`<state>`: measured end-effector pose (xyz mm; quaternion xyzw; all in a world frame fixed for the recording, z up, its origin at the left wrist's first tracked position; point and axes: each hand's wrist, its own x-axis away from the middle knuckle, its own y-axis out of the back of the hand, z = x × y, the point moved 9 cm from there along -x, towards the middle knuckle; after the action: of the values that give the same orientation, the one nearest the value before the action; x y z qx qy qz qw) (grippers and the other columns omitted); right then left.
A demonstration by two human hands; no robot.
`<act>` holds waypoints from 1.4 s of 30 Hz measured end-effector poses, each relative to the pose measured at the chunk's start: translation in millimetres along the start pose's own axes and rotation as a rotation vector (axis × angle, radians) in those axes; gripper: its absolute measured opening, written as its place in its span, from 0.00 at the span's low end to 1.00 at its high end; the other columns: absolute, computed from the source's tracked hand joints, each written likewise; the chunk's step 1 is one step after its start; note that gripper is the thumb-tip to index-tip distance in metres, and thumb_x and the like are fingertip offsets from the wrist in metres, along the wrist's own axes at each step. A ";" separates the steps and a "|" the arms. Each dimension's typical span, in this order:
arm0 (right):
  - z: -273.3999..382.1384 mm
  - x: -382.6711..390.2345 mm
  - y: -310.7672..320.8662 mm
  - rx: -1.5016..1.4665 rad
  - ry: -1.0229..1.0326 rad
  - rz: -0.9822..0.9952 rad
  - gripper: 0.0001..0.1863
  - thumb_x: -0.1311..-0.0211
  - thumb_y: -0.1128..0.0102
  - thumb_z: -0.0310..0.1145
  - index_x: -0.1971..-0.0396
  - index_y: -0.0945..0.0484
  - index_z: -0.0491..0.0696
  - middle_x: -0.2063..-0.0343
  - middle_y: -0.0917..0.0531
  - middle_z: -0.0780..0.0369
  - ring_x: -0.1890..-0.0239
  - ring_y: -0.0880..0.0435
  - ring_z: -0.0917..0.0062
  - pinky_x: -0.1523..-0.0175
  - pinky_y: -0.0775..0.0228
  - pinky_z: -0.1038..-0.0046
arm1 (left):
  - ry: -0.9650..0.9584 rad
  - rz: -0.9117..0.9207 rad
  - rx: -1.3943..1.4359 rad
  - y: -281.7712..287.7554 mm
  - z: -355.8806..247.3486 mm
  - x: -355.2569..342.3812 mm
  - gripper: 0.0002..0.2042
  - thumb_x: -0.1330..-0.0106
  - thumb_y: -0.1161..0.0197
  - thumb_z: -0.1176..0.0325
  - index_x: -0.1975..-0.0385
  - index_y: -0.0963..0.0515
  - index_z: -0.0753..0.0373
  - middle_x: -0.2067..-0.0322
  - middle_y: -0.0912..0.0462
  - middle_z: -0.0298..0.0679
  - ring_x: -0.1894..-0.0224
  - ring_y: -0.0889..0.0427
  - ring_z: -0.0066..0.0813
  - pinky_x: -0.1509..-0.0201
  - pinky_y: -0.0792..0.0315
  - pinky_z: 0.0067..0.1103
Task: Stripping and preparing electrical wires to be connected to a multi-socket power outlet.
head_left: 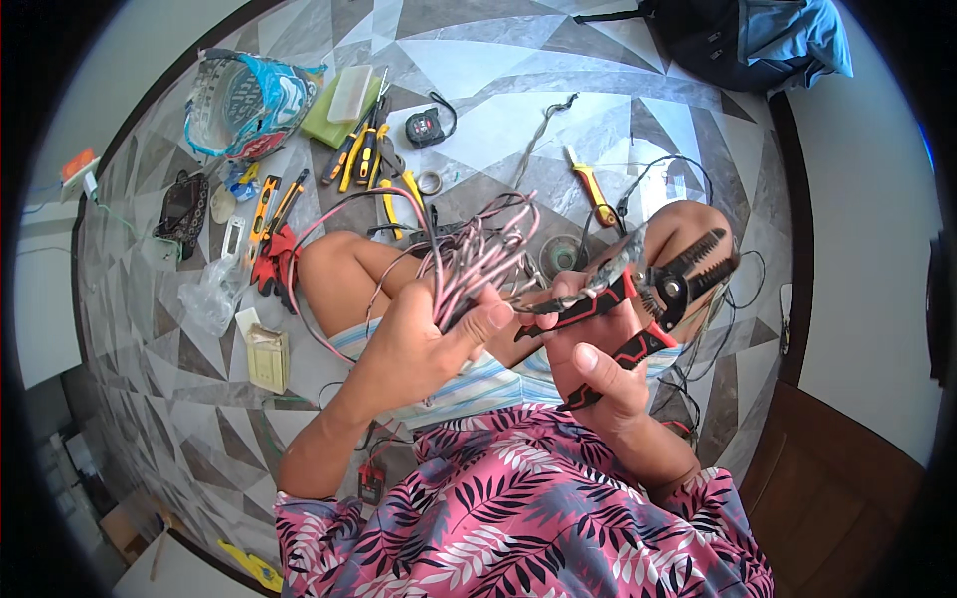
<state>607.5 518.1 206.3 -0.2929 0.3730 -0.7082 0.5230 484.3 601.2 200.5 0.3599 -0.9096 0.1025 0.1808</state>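
A loose bundle of pink and black wire (488, 249) is gathered in my left hand (419, 339), whose fingers are closed round it. From the bundle a long loop sweeps left over my knee. My right hand (613, 374) holds a wire stripper (670, 289) with red and black handles. Its black toothed jaws stand apart, pointing up and right, and its handles are spread across the palm. A dark, shiny twisted strip (588, 284) runs between the two hands at the right fingertips; what it is I cannot make out.
Pliers and screwdrivers (364, 154) lie beyond my left knee, near a tape measure (426, 128) and a blue printed bag (244, 105). Red gloves (274, 269) and a pale green box (267, 359) are at left. A yellow-handled tool (595, 194) lies ahead; a dark backpack (708, 40) stands far right.
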 end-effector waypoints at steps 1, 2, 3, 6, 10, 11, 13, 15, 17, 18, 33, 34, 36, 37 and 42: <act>1.7 -1.1 0.7 0.028 0.010 0.020 0.29 0.45 0.38 0.22 0.43 0.38 0.45 0.53 0.27 0.55 0.45 0.27 0.64 0.35 0.40 0.57 | 0.009 0.010 0.002 -2.0 1.5 -2.0 0.13 0.32 0.35 0.60 0.68 0.24 0.64 0.78 0.23 0.30 0.75 0.27 0.14 0.71 0.31 0.17; 3.6 -0.4 -0.1 0.041 0.025 0.052 0.29 0.45 0.38 0.22 0.43 0.38 0.45 0.53 0.27 0.55 0.45 0.27 0.64 0.35 0.40 0.57 | -0.029 -0.027 0.009 0.6 -1.4 -3.9 0.13 0.32 0.35 0.60 0.68 0.24 0.65 0.78 0.24 0.29 0.76 0.27 0.14 0.72 0.32 0.16; 4.5 0.1 3.4 0.019 0.032 0.040 0.29 0.46 0.39 0.23 0.43 0.39 0.44 0.52 0.27 0.54 0.44 0.27 0.64 0.34 0.41 0.57 | -0.066 -0.062 0.015 3.2 -4.4 -5.7 0.13 0.32 0.35 0.59 0.67 0.24 0.65 0.79 0.24 0.29 0.77 0.28 0.13 0.73 0.33 0.16; 8.1 2.5 11.2 0.068 0.055 0.068 0.30 0.47 0.43 0.23 0.42 0.40 0.43 0.51 0.28 0.54 0.43 0.30 0.66 0.34 0.43 0.60 | -0.174 -0.112 0.081 7.7 -13.6 -9.0 0.14 0.31 0.36 0.60 0.67 0.23 0.66 0.80 0.26 0.28 0.78 0.29 0.13 0.74 0.34 0.14; 2.7 17.4 23.1 0.390 -0.094 0.091 0.28 0.48 0.45 0.24 0.44 0.36 0.42 0.54 0.27 0.57 0.50 0.27 0.71 0.40 0.39 0.67 | -0.224 -0.129 0.044 10.7 -17.9 -10.8 0.14 0.31 0.36 0.60 0.68 0.23 0.66 0.80 0.26 0.28 0.77 0.29 0.13 0.74 0.35 0.14; -1.8 23.3 26.3 0.609 -0.173 0.110 0.27 0.48 0.44 0.24 0.45 0.35 0.41 0.55 0.27 0.58 0.52 0.27 0.72 0.42 0.38 0.68 | -0.239 -0.133 0.035 10.6 -18.5 -11.2 0.14 0.31 0.36 0.60 0.68 0.23 0.66 0.80 0.26 0.28 0.77 0.29 0.13 0.74 0.35 0.14; -7.8 33.9 33.8 0.848 -0.280 0.097 0.25 0.48 0.44 0.23 0.47 0.33 0.42 0.58 0.25 0.61 0.55 0.26 0.75 0.45 0.36 0.71 | -0.250 -0.134 0.021 8.8 -17.8 -12.4 0.14 0.31 0.36 0.59 0.68 0.23 0.66 0.79 0.26 0.28 0.77 0.29 0.13 0.73 0.35 0.14; -10.2 40.1 38.1 0.890 -0.334 0.067 0.25 0.48 0.43 0.23 0.47 0.33 0.42 0.59 0.25 0.61 0.55 0.26 0.74 0.45 0.36 0.71 | -0.255 -0.148 0.037 7.6 -15.9 -13.8 0.15 0.32 0.35 0.59 0.69 0.22 0.66 0.80 0.25 0.28 0.77 0.29 0.13 0.73 0.35 0.14; -12.3 42.1 39.0 0.923 -0.350 0.056 0.24 0.48 0.43 0.24 0.48 0.33 0.42 0.59 0.25 0.60 0.55 0.25 0.73 0.45 0.35 0.71 | -0.259 -0.156 0.028 6.5 -14.8 -15.5 0.15 0.32 0.35 0.58 0.69 0.22 0.66 0.80 0.25 0.28 0.77 0.29 0.13 0.73 0.35 0.14; -13.0 43.0 40.7 0.905 -0.368 0.031 0.24 0.48 0.43 0.24 0.48 0.33 0.42 0.59 0.25 0.60 0.55 0.25 0.73 0.45 0.35 0.71 | -0.265 -0.174 0.038 7.5 -14.8 -15.4 0.15 0.32 0.34 0.58 0.70 0.22 0.66 0.80 0.25 0.29 0.77 0.29 0.13 0.73 0.34 0.14; -28.9 30.9 25.1 0.831 -0.380 0.064 0.25 0.44 0.43 0.25 0.45 0.35 0.42 0.59 0.26 0.60 0.54 0.27 0.74 0.43 0.36 0.70 | -0.213 -0.125 0.004 -5.6 -18.5 -12.3 0.11 0.35 0.31 0.65 0.69 0.21 0.67 0.79 0.23 0.30 0.77 0.27 0.14 0.74 0.32 0.15; -28.9 29.5 24.8 0.819 -0.375 0.055 0.25 0.43 0.43 0.25 0.45 0.35 0.42 0.59 0.27 0.61 0.54 0.27 0.74 0.44 0.36 0.71 | -0.204 -0.140 -0.037 -4.9 -18.4 -11.9 0.11 0.35 0.31 0.65 0.68 0.20 0.68 0.79 0.22 0.31 0.77 0.26 0.15 0.73 0.31 0.16; -28.8 27.0 25.0 0.806 -0.372 0.045 0.24 0.43 0.43 0.26 0.45 0.35 0.42 0.59 0.27 0.61 0.55 0.27 0.75 0.44 0.36 0.71 | -0.188 -0.114 -0.034 -8.1 -17.5 -12.1 0.11 0.35 0.31 0.66 0.69 0.20 0.68 0.79 0.21 0.32 0.77 0.25 0.15 0.73 0.30 0.16; -28.3 25.6 23.9 0.834 -0.355 0.060 0.24 0.42 0.43 0.26 0.45 0.35 0.42 0.60 0.27 0.61 0.55 0.27 0.75 0.44 0.36 0.71 | -0.185 -0.091 -0.024 -10.6 -17.2 -12.5 0.11 0.36 0.31 0.66 0.69 0.19 0.69 0.79 0.20 0.33 0.77 0.24 0.16 0.72 0.29 0.16; -29.8 24.5 25.2 0.847 -0.321 0.042 0.24 0.41 0.44 0.28 0.44 0.35 0.43 0.62 0.29 0.62 0.58 0.29 0.77 0.48 0.36 0.73 | -0.178 -0.117 -0.090 -10.4 -17.2 -15.0 0.10 0.36 0.32 0.67 0.70 0.19 0.69 0.79 0.18 0.35 0.76 0.22 0.17 0.71 0.27 0.18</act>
<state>589.8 496.7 169.5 -0.1515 -0.0295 -0.7331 0.6623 506.0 608.4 210.8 0.4115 -0.9032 0.0187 0.1207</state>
